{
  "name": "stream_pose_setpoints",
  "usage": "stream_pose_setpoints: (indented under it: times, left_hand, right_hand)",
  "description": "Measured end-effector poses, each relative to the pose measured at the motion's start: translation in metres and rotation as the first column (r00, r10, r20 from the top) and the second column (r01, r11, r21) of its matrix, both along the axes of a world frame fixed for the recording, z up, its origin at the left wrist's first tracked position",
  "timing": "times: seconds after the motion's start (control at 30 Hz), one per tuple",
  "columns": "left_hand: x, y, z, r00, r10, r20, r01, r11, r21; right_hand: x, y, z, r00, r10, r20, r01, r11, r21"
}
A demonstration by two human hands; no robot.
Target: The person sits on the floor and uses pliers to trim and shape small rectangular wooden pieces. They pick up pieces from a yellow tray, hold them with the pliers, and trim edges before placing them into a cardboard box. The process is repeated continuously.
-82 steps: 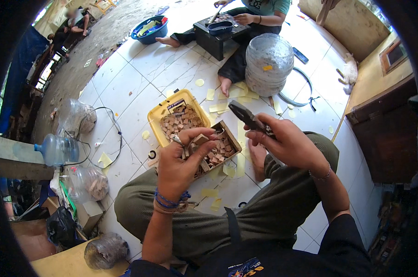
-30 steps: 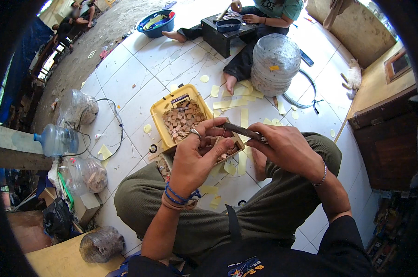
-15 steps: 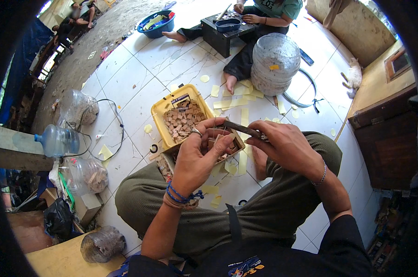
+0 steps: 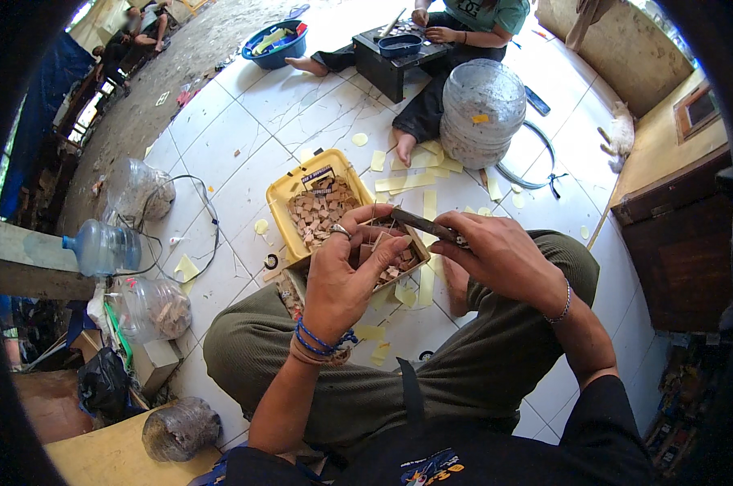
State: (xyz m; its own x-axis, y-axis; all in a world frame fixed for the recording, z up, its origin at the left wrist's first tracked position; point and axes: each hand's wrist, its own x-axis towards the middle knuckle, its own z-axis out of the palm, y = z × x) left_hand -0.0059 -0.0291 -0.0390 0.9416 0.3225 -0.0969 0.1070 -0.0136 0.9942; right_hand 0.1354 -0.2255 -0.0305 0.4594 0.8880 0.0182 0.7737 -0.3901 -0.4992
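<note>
My right hand (image 4: 500, 263) is closed around a dark, narrow, flat tool (image 4: 421, 224), which slants up to the left toward my left fingertips; its exact kind is unclear. My left hand (image 4: 342, 275) is in a pinch, thumb toward forefinger, near the tool's far end. A brown edge shows between those fingers, but what they grip is mostly hidden. Under both hands stands an open box (image 4: 421, 257) holding small brown square pieces (image 4: 400, 261). Just beyond it, a yellow tub (image 4: 279, 194) holds many more such pieces and a dark printed packet (image 4: 322, 176).
Pale yellow strips (image 4: 427, 202) and discs litter the white tiles. A large clear plastic container (image 4: 481, 113) stands ahead, with a coiled hose (image 4: 528, 182) beside it. Another person works at a low black table (image 4: 379, 69) near a blue basin (image 4: 277, 53). Plastic bottles (image 4: 107, 245) lie left.
Both hands keep nearly the same place, and the dark tool's far end has shifted very slightly. The whole view has moved a little.
</note>
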Motion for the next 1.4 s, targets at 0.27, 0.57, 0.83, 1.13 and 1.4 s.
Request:
stream_pose_setpoints:
  times: [0.27, 0.57, 0.83, 1.13, 1.4]
  left_hand:
    - [0.0020, 0.0023, -0.0024, 1.000, 0.000, 0.003, 0.001, 0.972, -0.236]
    - [0.0026, 0.0031, -0.0025, 0.998, -0.045, -0.032, 0.034, 0.957, -0.289]
    - [0.0012, 0.0040, 0.0017, 0.992, -0.033, -0.118, -0.002, 0.959, -0.285]
    - [0.0013, 0.0012, 0.0037, 0.992, 0.027, -0.121, -0.059, 0.963, -0.265]
    - [0.0010, 0.0050, 0.0052, 0.996, 0.020, -0.081, -0.056, 0.883, -0.467]
  right_hand:
    - [-0.0016, 0.0021, 0.0017, 0.999, -0.034, -0.002, 0.035, 0.999, 0.019]
    - [-0.0004, 0.0017, 0.0013, 0.998, -0.069, 0.002, 0.069, 0.997, 0.034]
    - [-0.0011, 0.0033, 0.0003, 0.999, -0.040, 0.021, 0.039, 0.997, 0.073]
    - [-0.0002, 0.0025, 0.0054, 0.998, -0.057, -0.030, 0.055, 0.997, -0.059]
    - [-0.0012, 0.0031, 0.0038, 0.998, -0.054, -0.035, 0.054, 0.998, 0.016]
